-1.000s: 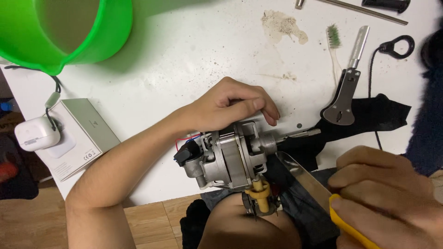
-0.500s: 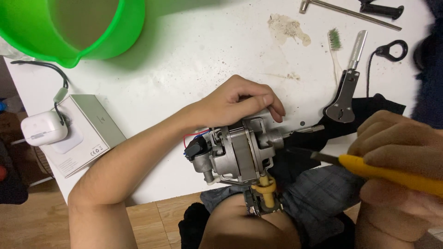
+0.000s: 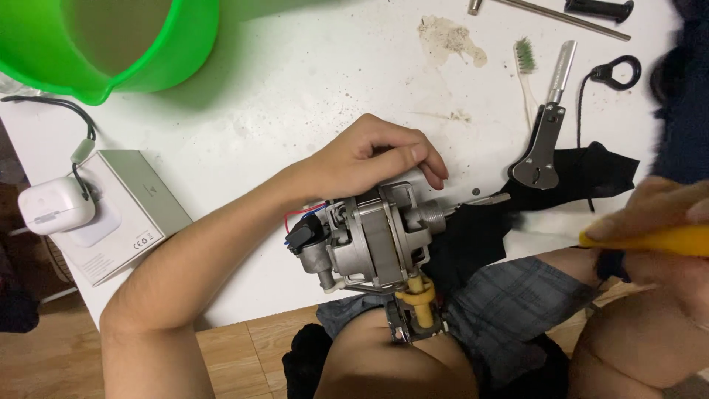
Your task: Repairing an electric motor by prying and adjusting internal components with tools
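Left hand: the left hand is laid over the top of the grey motor, its fingers curled down around the housing and clamped on it.
Right hand: the right hand is seen at the right edge of the view, blurred, closed around a yellow tool handle.
Hands: they are held well apart, each gripping its own thing.
Motor: it is held at the near edge of the surface, partly over the person's lap, with its shaft pointed to the right. Red and blue wires and a black part are seen at its left end; a yellow plastic piece hangs below it.
Black cloth: a black cloth is spread under the shaft end, just right of the motor.
Far edge: a green bucket stands at the far left corner; a metal rod and a black grip lie at the far right.
Right side: a toothbrush and a metal lever lie side by side; the lever's lower end rests on the cloth.
Left edge: a white earbud case sits on a flat white box.
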